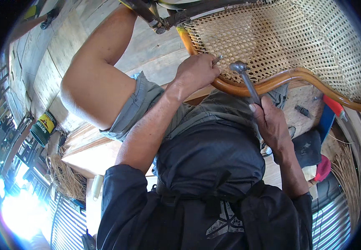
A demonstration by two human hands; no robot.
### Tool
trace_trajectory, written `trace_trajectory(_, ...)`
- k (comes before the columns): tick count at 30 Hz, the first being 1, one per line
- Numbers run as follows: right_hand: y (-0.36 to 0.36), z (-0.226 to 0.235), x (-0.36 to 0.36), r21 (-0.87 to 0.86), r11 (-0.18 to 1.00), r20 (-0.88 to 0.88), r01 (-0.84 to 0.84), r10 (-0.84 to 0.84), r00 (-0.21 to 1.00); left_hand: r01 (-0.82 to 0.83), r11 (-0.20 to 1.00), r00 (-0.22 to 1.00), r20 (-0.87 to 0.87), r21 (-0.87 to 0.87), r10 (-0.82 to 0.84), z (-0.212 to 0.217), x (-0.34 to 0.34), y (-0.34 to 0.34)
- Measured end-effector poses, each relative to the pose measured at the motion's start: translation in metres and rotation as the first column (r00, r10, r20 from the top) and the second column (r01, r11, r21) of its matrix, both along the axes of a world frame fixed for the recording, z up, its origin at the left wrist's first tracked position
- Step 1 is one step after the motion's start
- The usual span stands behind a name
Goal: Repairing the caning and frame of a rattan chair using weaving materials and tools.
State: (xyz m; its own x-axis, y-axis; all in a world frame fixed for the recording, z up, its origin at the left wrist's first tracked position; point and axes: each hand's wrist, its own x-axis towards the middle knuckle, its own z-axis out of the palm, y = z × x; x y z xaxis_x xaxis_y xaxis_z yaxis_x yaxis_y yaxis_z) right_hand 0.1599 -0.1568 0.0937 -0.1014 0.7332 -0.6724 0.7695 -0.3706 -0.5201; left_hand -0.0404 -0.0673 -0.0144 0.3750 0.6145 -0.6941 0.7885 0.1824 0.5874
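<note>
In the head view, a woven cane panel set in a curved wooden frame spreads across the upper right, its near edge lying over the person's grey shorts. The left hand is at the frame's near left corner, fingers curled and pinching a small metal piece whose bright tip sticks out past them, over the panel's margin; its lower part is hidden by the hand. The right hand is closed around the handle of a hammer, thumb along the shaft. The hammer's rounded head is just right of the left hand, above the panel's near edge; whether it touches the weave cannot be told. Dark poles cross beyond the frame's far left corner. To the right, past the near edge, lie a small dark object and a red-handled tool, with a bundle of thin strands nearer the person. On the left, a green tub with a yellow label stands near another heap of fibres.
</note>
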Motion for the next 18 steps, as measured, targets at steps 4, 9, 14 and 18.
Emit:
trace_trajectory(4, -0.002, -0.011, 0.0, -0.038, 0.999, 0.026, -0.029, 0.03, 0.999, 0.015, 1.0, 1.0, 0.008, 0.01, -0.015, -0.003, 0.001, 0.003)
trace_trajectory(9, -0.007, -0.013, 0.011, -0.123, 0.986, -0.029, 0.116, -0.12, 0.992, 0.027, 1.0, 1.0, 0.013, -0.003, -0.026, -0.001, -0.004, 0.01)
trace_trajectory(14, -0.119, -0.045, 0.054, 0.155, 0.762, 0.132, 0.629, -0.647, 0.751, 0.06, 0.996, 0.998, 0.009, 0.059, -0.061, 0.008, -0.022, 0.028)
trace_trajectory(18, -0.193, -0.093, 0.079, 0.191, 0.701, 0.216, 0.687, -0.712, 0.668, 0.101, 0.98, 0.993, 0.048, 0.17, -0.11, 0.021, -0.023, 0.038)
